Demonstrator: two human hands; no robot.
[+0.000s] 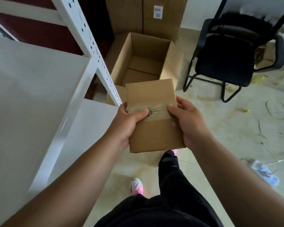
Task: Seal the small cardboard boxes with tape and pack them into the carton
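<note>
Box (154, 115) sits between both hands, left (129, 122) and right (185, 123) gripping its sides.

The place is taken for a storeroom or packing room, perhaps attached to an office. A white steel rack (92, 51) with punched uprights is set beside an open carton (147, 46) on a pale tiled floor (220, 122). Tall labelled cartons (126, 15) are stood against the wall, a black office chair (225, 63) is parked nearby, and plastic litter (264, 172) is strewn about.
</note>
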